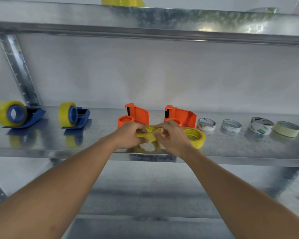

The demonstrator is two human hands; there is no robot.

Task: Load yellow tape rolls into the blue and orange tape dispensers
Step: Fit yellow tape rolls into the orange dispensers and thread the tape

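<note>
Both hands hold one yellow tape roll (149, 134) just above the shelf's front edge. My left hand (128, 135) grips its left side and my right hand (171, 137) pinches its right side. Two orange dispensers stand open behind them, one (138, 115) to the left and one (183, 116) to the right, each with an empty hub. A second yellow roll (196, 138) lies flat by my right hand. On the left, two blue dispensers (36, 115) (83, 116) each carry a yellow roll.
The metal shelf (50, 140) also bears three white-cored tape rolls (206, 125) (231, 125) (261, 126) and a cream roll (286, 129) at the right. Another shelf (145, 19) hangs overhead with yellow tape (123, 1) on it. A slotted upright (17, 66) rises at the back left.
</note>
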